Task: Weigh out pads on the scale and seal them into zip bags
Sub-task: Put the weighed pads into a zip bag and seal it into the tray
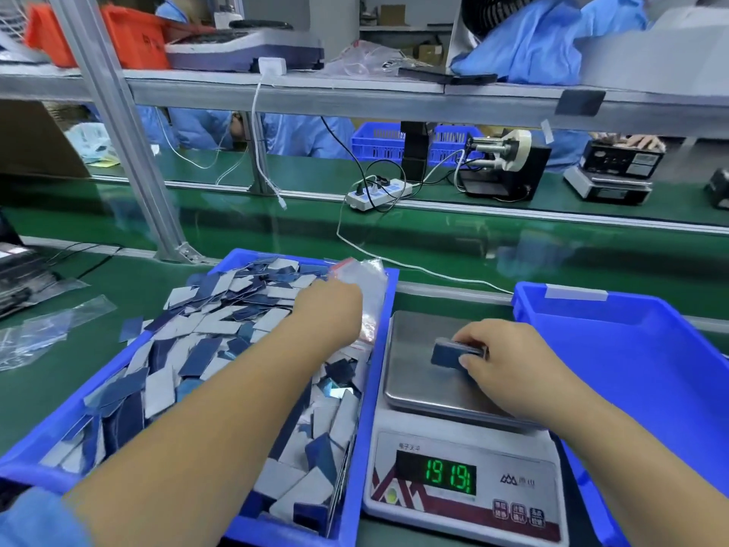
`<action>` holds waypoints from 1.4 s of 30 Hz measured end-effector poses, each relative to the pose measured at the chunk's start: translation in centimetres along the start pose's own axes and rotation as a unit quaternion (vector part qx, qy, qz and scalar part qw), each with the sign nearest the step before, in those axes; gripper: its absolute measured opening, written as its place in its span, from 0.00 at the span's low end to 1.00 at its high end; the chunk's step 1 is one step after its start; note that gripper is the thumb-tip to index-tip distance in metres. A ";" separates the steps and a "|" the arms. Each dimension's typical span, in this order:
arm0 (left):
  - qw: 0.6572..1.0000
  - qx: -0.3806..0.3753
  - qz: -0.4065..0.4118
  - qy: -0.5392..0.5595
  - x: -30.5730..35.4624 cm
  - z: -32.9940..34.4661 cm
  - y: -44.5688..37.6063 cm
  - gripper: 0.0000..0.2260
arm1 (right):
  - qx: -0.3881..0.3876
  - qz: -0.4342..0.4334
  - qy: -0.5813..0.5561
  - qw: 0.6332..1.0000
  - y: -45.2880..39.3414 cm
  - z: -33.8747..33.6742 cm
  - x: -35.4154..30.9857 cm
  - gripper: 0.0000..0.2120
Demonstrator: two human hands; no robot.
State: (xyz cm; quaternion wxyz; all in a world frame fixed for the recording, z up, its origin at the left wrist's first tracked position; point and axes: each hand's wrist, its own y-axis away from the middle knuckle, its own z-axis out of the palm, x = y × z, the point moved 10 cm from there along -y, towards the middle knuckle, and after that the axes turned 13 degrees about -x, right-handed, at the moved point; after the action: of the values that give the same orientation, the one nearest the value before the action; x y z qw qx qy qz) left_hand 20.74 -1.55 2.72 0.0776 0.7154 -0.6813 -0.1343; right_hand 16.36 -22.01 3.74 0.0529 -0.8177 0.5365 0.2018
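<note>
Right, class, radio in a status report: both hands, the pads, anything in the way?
Left hand reaching into pad bin, grip unclear. Right hand gripping pad stack on scale. Zip bags beside left hand; nothing blocking.

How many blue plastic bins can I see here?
3: one full of pads left of the scale, an empty one right of it, a slotted basket beyond the conveyor.

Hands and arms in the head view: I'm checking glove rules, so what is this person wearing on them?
No gloves: the left hand and right hand are bare, as are both forearms. A light blue sleeve shows only at the left arm's lower edge. No rings, watches or markings visible.
</note>
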 end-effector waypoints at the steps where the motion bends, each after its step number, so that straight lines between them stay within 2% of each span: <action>1: 1.000 0.002 -0.003 -0.025 0.2 0.8 -0.7 0.05 | -0.001 0.003 -0.002 1.000 -0.1 0.1 0.1 0.07; 4: 0.998 0.003 -0.003 -0.059 0.5 2.2 -2.1 0.05 | 0.000 0.007 -0.006 1.000 -0.2 -0.1 0.6 0.05; 9: 1.000 0.012 0.005 -0.019 -0.2 2.2 -2.8 0.07 | -0.004 0.004 0.001 1.000 -0.3 0.1 0.5 0.06; 14: 0.991 0.042 0.028 0.122 -1.9 -1.2 -1.2 0.12 | 0.023 0.021 -0.087 0.996 -0.2 -0.8 1.7 0.09; 17: 0.960 0.096 0.034 0.259 -3.9 -3.5 0.6 0.12 | 0.030 0.018 -0.218 0.975 -0.1 -1.0 2.4 0.10; 18: 0.941 0.115 0.042 0.316 -4.4 -4.0 1.3 0.12 | 0.026 0.010 -0.299 0.954 0.0 -0.8 2.4 0.11; 19: 0.914 0.124 0.058 0.381 -4.4 -4.2 2.0 0.11 | 0.018 -0.002 -0.394 0.919 0.0 -0.6 2.1 0.12; 20: 0.873 0.119 0.090 0.464 -4.1 -4.1 2.7 0.10 | 0.004 -0.018 -0.492 0.870 0.0 -0.1 1.6 0.11; 22: 0.752 0.064 0.174 0.633 -1.7 -3.3 3.8 0.09 | -0.031 -0.058 -0.648 0.759 -0.3 0.7 0.0 0.08; 23: 0.688 0.031 0.210 0.694 -0.3 -2.8 4.3 0.10 | -0.043 -0.074 -0.699 0.710 -0.4 1.1 -0.9 0.11; 24: 0.642 0.007 0.235 0.730 0.9 -2.4 4.6 0.11 | -0.055 -0.084 -0.738 0.667 -0.5 1.5 -1.7 0.15; 26: 0.602 -0.020 0.258 0.755 2.8 -1.6 5.1 0.11 | -0.071 -0.095 -0.784 0.609 -0.7 2.3 -3.0 0.20; 29: 0.557 -0.036 0.275 0.783 4.5 -1.0 5.4 0.07 | -0.056 -0.114 -0.809 0.574 -0.8 2.3 -4.2 0.22; 31: 0.545 -0.026 0.271 0.793 4.5 -0.7 5.3 0.07 | -0.017 -0.113 -0.805 0.582 -0.8 1.9 -3.7 0.21; 34: 0.576 -0.015 0.264 0.774 4.5 -0.1 4.9 0.08 | 0.045 -0.122 -0.784 0.606 -0.7 0.4 -2.9 0.17; 36: 0.569 -0.028 0.271 0.776 4.9 0.3 5.0 0.08 | 0.070 -0.141 -0.763 0.627 -0.5 -0.7 -2.7 0.12; 38: 0.537 -0.068 0.306 0.783 5.5 0.4 5.5 0.08 | 0.098 -0.142 -0.708 0.685 0.0 -1.6 -2.2 0.08; 40: 0.508 -0.107 0.345 0.782 5.9 0.2 6.1 0.17 | 0.121 -0.127 -0.633 0.754 0.5 -2.4 -1.7 0.10; 41: 0.510 -0.107 0.347 0.780 5.7 0.1 6.1 0.21 | 0.129 -0.120 -0.599 0.781 0.7 -2.7 -1.5 0.11; 42: 0.526 -0.095 0.336 0.776 5.3 0.2 6.0 0.22 | 0.132 -0.116 -0.572 0.802 0.9 -3.0 -1.4 0.13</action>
State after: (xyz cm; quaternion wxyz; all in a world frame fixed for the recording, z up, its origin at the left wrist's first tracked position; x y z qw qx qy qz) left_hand 15.12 -7.13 3.86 0.6824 0.2439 -0.5256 0.4457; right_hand 15.91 -22.13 7.16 0.4807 -0.5952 0.3319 0.5519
